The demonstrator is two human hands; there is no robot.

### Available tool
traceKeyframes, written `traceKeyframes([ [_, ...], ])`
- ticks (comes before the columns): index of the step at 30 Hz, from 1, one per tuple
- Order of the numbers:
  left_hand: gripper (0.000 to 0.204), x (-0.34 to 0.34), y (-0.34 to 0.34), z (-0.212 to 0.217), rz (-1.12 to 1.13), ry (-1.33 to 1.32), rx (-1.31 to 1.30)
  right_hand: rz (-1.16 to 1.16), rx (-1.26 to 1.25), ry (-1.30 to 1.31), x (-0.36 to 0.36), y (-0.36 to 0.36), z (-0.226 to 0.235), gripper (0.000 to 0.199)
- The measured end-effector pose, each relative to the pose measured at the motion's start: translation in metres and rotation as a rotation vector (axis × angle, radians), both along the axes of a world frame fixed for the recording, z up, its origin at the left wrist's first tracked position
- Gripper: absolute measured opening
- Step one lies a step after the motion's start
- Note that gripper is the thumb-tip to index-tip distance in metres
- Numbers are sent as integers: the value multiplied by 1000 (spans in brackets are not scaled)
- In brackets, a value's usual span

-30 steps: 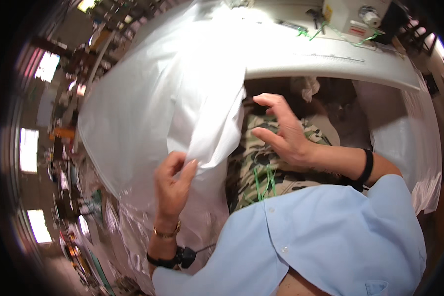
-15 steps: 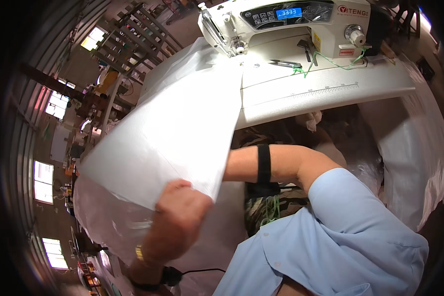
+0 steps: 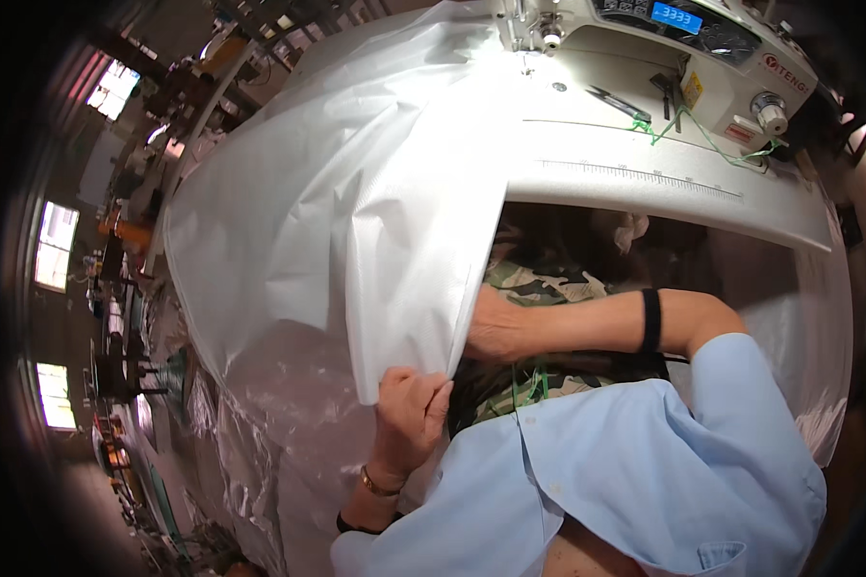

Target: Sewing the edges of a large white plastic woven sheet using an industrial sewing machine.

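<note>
A large sheet of white, slightly glossy fabric (image 3: 269, 221) runs from the sewing machine's needle area down toward me, creased and hanging off the table's front. My left hand (image 3: 409, 413) is closed on its near edge, thumb and fingers pinching the material close to the lower corner. Beside the sheet's right edge is my right hand (image 3: 496, 325), touching or very near that edge; its fingers are hidden behind the fabric. At the top, the white sewing machine (image 3: 712, 72) stands with its lit needle area over the sheet's far end.
Black-handled snippers (image 3: 619, 104), a small dark tool (image 3: 666, 94) and green thread (image 3: 707, 120) lie on the machine table (image 3: 635, 173). Translucent plastic sheeting (image 3: 818, 327) hangs at the right. Camouflage cloth (image 3: 548, 287) covers my lap. Clear crumpled plastic (image 3: 250, 452) lies at lower left.
The sheet has spread left and now hangs in loose folds. My left hand has come lower and right along it; my right hand has emerged from behind it. The view has shifted left.
</note>
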State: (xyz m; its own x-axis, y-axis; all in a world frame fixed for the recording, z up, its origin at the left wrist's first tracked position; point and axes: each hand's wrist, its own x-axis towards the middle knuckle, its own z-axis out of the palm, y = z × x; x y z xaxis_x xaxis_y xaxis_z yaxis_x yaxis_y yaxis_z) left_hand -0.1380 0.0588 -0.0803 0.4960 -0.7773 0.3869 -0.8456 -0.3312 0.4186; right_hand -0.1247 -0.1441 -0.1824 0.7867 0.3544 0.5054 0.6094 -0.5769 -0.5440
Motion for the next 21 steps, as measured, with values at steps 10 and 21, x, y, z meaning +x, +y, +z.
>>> traceKeyframes([
  [10, 4, -22, -9, -38, 181, 191, -88, 174, -347, 175, -19, -47, 12, 39],
  [21, 12, -25, 4, -53, 428, 1185, -274, 125, -332, -88, -16, -64, 85, 23],
])
